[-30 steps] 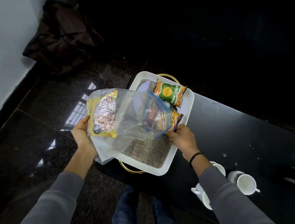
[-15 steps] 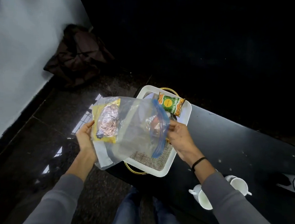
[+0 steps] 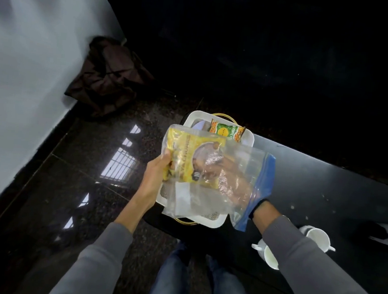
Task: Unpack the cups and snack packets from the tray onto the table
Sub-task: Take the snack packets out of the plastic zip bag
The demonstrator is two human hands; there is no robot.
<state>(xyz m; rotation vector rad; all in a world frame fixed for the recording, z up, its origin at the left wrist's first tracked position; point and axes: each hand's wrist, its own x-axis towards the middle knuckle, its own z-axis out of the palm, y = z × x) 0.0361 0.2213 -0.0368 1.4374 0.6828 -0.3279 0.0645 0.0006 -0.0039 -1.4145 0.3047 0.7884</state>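
- Head view: my left hand (image 3: 155,178) grips the closed end of a clear zip bag (image 3: 240,174) from outside, pinching the yellow snack packet (image 3: 192,158) through the film.
- My right hand (image 3: 234,181) is pushed inside the bag through its blue zip mouth, wrist at the opening; the plastic blurs the fingers, so I cannot tell whether they have closed on the packet.
- The packet lies between my hands, its long axis running from the left hand toward the right one; my right is the one placed to draw it out.
- Bag film is thin, crinkled and glossy; I judge the packet slippery.
- Below both hands sits the white tray (image 3: 250,140) with a green packet (image 3: 225,130) at its far end.
- Two white cups (image 3: 316,237) stand on the dark tabletop (image 3: 326,182) beside my right forearm.
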